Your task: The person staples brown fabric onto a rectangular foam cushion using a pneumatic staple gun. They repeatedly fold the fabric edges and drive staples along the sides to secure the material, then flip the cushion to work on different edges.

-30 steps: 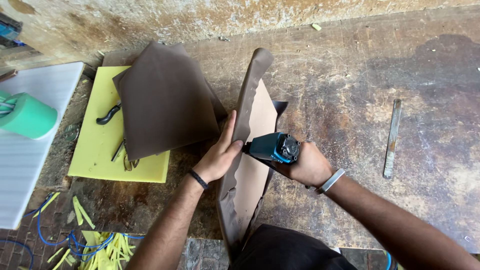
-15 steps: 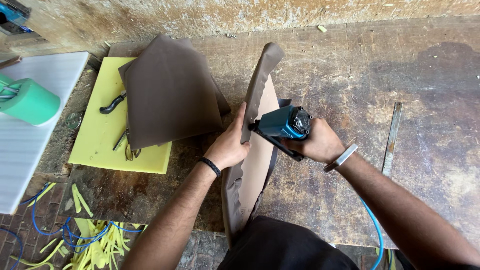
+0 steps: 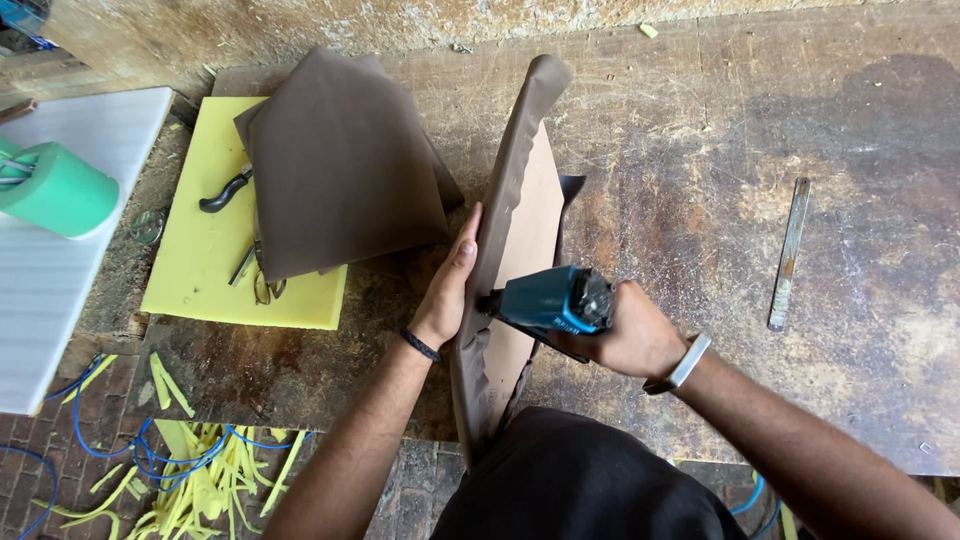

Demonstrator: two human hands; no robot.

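Observation:
A board wrapped in brown fabric [image 3: 505, 200] stands on edge on the worn wooden workbench [image 3: 700, 180], running from the bench's middle toward me. My left hand [image 3: 452, 280] presses flat against its fabric-covered left side. My right hand [image 3: 630, 330] grips a teal and black staple gun [image 3: 550, 298], whose nose touches the fabric fold on the board's bare right face.
A yellow foam slab [image 3: 205, 260] lies to the left with loose brown fabric pieces [image 3: 340, 160], a black-handled tool [image 3: 225, 190] and scissors on it. A green tape roll [image 3: 55, 190] rests on a white sheet. A metal ruler [image 3: 788, 252] lies at right. Yellow scraps and blue hose litter the floor.
The staple gun and my right hand have shifted along the board's edge, and my left hand has slid with them on the fabric side. The camera view has moved slightly.

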